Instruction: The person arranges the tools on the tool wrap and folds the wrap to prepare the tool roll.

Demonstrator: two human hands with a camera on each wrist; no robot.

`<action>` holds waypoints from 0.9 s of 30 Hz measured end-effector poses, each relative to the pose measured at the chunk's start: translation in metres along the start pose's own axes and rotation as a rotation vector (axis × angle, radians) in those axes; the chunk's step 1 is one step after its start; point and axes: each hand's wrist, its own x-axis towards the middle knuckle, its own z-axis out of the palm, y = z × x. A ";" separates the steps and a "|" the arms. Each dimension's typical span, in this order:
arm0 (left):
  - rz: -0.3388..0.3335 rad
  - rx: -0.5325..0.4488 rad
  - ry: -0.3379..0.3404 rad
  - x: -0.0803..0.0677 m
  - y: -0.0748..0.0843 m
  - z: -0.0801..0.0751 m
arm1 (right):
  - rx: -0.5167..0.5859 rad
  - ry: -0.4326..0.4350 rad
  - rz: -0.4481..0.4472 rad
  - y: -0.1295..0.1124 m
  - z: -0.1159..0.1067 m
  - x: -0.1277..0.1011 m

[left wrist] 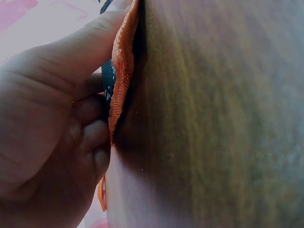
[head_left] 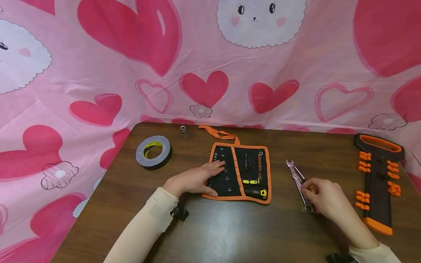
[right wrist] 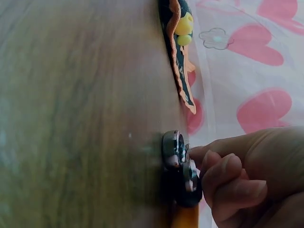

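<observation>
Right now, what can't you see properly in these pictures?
- Wrenches: head view, the right hand covers their lower ends; the count is unclear.
- Tool pouch: left wrist view shows only its orange edge; the left hand hides the rest.
- Small metal piece near the tape roll: too small to identify.
- Orange-and-black rack: details blurred.

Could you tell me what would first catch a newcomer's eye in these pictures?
Probably the black, orange-edged tool pouch at the middle of the brown table, with the left hand resting on its left edge. To its right, the right hand touches shiny wrenches, all before a pink heart-print backdrop.
</observation>
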 end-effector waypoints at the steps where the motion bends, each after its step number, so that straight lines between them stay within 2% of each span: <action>1: -0.001 0.001 0.000 0.000 0.000 0.000 | -0.007 0.005 0.002 0.000 0.000 0.000; 11: 0.004 -0.001 0.002 0.001 -0.002 0.001 | -0.003 0.028 0.002 0.001 0.003 0.003; 18: 0.015 0.004 0.004 0.001 -0.002 0.001 | -0.036 0.045 -0.031 -0.002 0.005 0.006; 27: 0.009 0.005 0.000 0.002 -0.002 0.001 | -0.083 -0.012 0.030 -0.008 0.003 0.015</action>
